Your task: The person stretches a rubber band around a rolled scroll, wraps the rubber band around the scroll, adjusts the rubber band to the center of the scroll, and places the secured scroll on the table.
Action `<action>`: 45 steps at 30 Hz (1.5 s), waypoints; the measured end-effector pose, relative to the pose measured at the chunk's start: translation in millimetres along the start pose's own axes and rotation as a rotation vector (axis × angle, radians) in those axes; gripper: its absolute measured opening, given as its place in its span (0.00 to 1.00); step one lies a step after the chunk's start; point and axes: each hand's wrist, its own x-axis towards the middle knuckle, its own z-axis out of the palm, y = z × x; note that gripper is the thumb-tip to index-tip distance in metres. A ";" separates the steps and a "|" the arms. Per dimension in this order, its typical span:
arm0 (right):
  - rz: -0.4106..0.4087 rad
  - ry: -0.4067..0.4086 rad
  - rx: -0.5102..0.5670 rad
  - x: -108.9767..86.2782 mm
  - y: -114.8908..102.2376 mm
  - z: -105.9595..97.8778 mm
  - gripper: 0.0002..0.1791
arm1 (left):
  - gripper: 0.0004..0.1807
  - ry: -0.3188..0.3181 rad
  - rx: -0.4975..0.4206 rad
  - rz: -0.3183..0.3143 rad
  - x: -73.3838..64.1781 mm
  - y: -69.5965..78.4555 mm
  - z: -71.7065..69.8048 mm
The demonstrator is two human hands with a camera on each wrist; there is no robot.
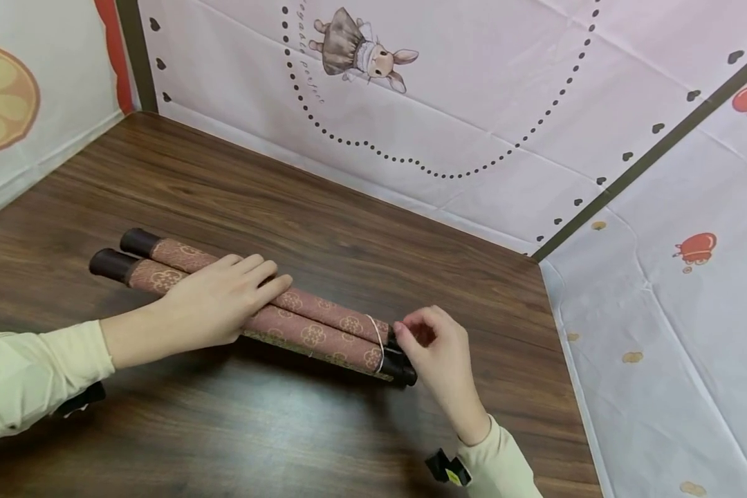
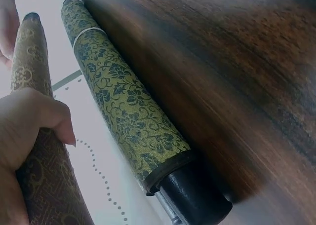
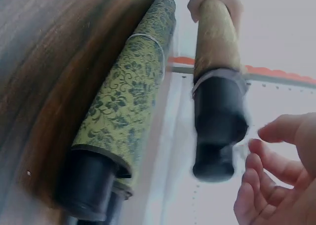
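Two reddish-pink brocade scroll rolls [image 1: 314, 332] with dark end knobs lie side by side over the table. My left hand [image 1: 224, 297] grips them near the middle, its thumb curling round the reddish roll in the left wrist view. A green-gold floral scroll [image 2: 121, 101] lies below, mostly hidden from the head view. A thin white band [image 1: 376, 339] loops round the reddish rolls near their right end. Beside that end is my right hand [image 1: 438, 353], thumb and fingers bent; in the right wrist view its fingertips stand near the black knob [image 3: 215, 116] with nothing visible between them.
The dark wooden table [image 1: 224, 180] runs back to a white-pink printed backdrop [image 1: 473, 83], with another patterned sheet [image 1: 660, 332] at right. A second white band [image 3: 143, 37] circles the green-gold scroll. Black wrist devices [image 1: 448, 467] show at both sleeves.
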 end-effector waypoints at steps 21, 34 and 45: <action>-0.135 0.080 -0.365 -12.5 -20.3 29.4 0.15 | 0.32 0.035 0.055 -0.082 1.3 14.2 5.9; 0.476 -0.222 0.777 -23.8 -10.8 41.5 0.14 | 0.37 -0.074 -0.078 -0.294 5.7 -9.4 2.9; 0.345 -0.165 0.636 -50.1 -20.2 37.7 0.15 | 0.36 -0.088 -0.058 -0.266 2.6 -20.7 6.0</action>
